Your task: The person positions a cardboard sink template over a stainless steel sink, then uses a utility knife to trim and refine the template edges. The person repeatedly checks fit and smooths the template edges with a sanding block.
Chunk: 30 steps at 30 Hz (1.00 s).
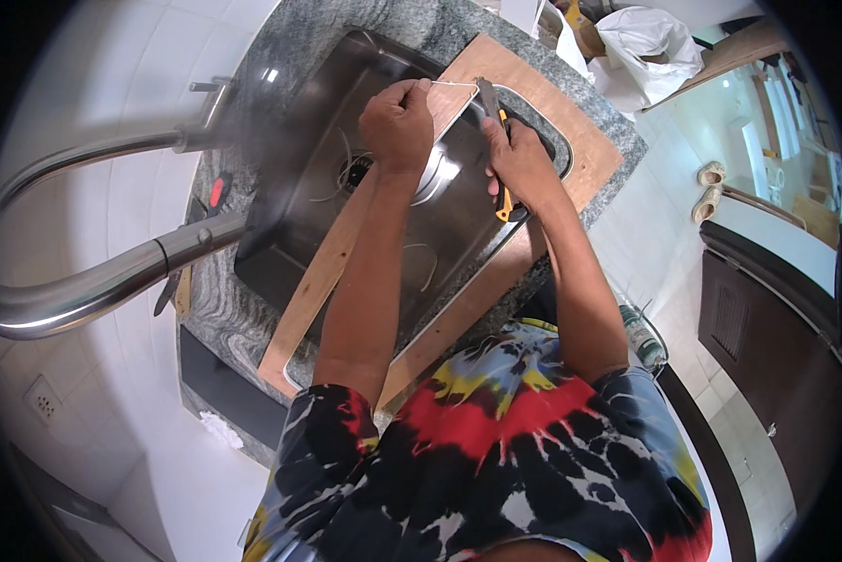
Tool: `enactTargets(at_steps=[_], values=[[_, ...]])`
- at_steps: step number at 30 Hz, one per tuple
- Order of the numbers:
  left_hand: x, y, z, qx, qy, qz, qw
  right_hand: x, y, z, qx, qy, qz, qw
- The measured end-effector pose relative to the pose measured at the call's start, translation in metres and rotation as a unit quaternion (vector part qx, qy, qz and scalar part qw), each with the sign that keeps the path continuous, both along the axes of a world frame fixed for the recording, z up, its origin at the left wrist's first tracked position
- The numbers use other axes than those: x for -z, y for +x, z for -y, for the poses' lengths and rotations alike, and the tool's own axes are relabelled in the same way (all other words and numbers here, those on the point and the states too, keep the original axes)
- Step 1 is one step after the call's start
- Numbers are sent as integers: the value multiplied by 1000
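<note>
Two hands work near the far corner of a wooden frame [585, 140] lying over the sink [294, 225] on the counter [271, 122]. The left hand [397, 129] pinches a white strip [454, 84]; the right hand [522, 167] grasps a yellow-and-black cutter [505, 204], blade at the strip. Work appears partway: pale offcuts [433, 272] lie in the sink, while white edging lines the frame's inner rim. Both forearms extend forward, left fingers curled.

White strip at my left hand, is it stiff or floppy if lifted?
Likely floppy: the white strip bends near the yellow-and-black tool. Probably light, being thin. Perhaps apt to curl, like pale strands in the sink.
</note>
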<state>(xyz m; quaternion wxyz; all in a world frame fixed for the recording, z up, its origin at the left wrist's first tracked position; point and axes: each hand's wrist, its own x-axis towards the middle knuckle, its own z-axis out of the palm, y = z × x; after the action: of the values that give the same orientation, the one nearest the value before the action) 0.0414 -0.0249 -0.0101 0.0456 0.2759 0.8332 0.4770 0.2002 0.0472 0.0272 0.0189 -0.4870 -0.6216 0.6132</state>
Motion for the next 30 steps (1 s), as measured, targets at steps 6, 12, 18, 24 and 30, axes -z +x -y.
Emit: enactTargets(at_steps=[6,12,18,24,30], values=[[-5,1,-1,-1,-23,-41,999,4,-2,3,9,37,8,999],[-1,-2,-1,-8,-12,-17,1000,-4,-5,-1,1,7,4,1000],[-4,2,1,-5,11,-15,1000,1,-5,-6,-12,1,-16,1000],[-7,4,-1,-9,-6,-26,1000,-2,-10,-16,-27,-21,-10,999],[-2,-1,4,17,2,-39,999,5,-8,-13,-15,4,-42,999]])
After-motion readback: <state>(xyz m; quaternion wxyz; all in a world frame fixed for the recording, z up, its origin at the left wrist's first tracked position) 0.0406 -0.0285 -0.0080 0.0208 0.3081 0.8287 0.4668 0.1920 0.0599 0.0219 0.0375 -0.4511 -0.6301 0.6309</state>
